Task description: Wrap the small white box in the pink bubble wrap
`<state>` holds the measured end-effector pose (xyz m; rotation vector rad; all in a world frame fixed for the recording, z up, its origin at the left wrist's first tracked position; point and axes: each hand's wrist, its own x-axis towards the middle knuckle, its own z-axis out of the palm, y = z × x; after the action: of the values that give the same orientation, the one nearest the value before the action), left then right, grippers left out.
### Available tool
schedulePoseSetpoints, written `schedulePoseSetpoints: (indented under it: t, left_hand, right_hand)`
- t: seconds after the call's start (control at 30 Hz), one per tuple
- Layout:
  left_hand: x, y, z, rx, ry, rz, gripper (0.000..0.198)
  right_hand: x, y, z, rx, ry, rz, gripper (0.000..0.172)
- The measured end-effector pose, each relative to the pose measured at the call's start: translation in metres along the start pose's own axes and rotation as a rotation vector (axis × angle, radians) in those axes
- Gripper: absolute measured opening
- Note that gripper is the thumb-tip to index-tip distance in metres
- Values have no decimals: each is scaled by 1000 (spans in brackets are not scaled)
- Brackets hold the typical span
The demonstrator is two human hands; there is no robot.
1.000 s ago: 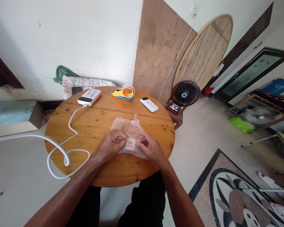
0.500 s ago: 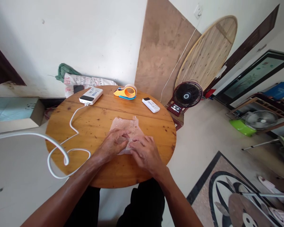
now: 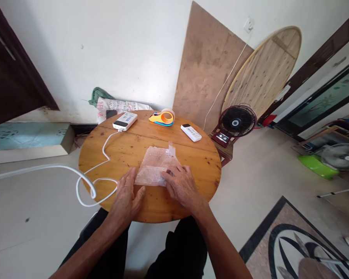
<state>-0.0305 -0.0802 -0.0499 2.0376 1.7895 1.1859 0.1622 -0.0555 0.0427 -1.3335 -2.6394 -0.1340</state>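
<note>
A flat sheet of bubble wrap lies near the middle of the round wooden table. A strip of clear tape sticks up at its upper right corner. My left hand rests open at the wrap's left side, fingers stretched forward and thumb apart, holding nothing. My right hand lies over the lower right part of the wrap. Its fingers are spread and touch the plastic without gripping it. Whether anything sits inside the wrap cannot be made out.
On the wooden table stand a white power bank with a white cable, an orange tape dispenser and a second white power bank. A fan is to the right.
My left hand has moved off the wrap, left and toward me, and opened out. My right hand stays on the wrap's right side. The view has shifted slightly.
</note>
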Motion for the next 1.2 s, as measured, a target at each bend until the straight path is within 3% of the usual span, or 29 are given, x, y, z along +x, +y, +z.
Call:
schedulePoseSetpoints:
  t: [0.13,0.27,0.47,0.67,0.8,0.97,1.2]
  left_hand:
    - [15,3,-6,36,-56,-91,54]
    - [41,11,-26,45,-232,-237,49]
    - [53,19,-31,-294,-434,-494,43]
    - [58,26,-19,-473,-423,-521,14]
    - [63,32,-13,-582,-385,-596,15]
    - [67,43,-11,-595,-330,-460,18]
    - [67,54,1,-695,-390,-452,15]
  right_hand:
    - [0,0,1,12,14,5,18]
    - [-1,1,3,17,20,1,19]
    - [0,2,3,-30,11,-18,18]
    - [2,1,0,-50,2,-21,16]
    - [4,2,-2,-32,-10,-25,16]
    - [6,5,-4,-7,-23,-28,18]
    - [5,9,2,85,3,13,21]
